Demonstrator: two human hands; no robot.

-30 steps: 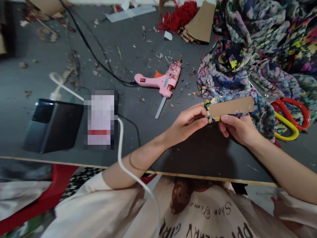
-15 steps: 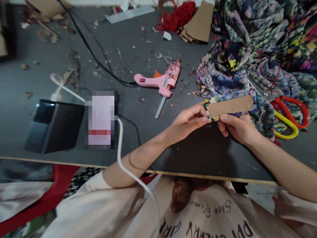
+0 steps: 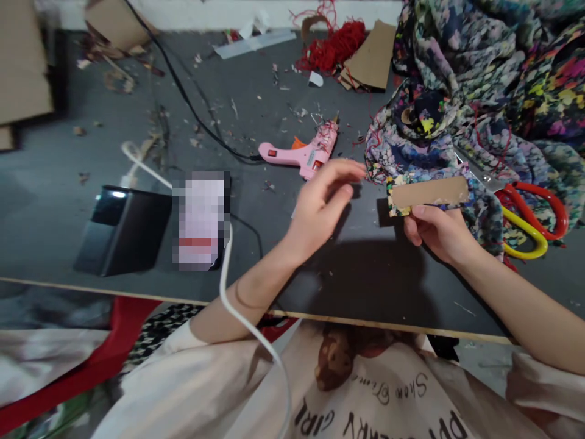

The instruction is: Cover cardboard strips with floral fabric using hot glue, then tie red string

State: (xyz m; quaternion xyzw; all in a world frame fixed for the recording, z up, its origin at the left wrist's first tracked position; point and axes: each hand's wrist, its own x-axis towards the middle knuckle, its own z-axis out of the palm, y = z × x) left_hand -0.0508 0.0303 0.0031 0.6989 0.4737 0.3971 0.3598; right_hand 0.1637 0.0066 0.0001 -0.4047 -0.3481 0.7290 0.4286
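Cardboard strip [image 3: 429,191], underside hidden

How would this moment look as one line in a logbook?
left hand: open, holding nothing, near pink glue gun | right hand: holding fabric-edged cardboard strip | scissors: partly on floral fabric

craft workshop: glue gun [image 3: 287,157], scissors [image 3: 508,192]

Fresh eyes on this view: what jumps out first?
A pink plastic glue gun near the picture's centre, partly behind the left hand, likely catches the eye first. The right hand holds a tan cardboard strip edged with floral fabric; right of it lie metal scissors with red and yellow handles.
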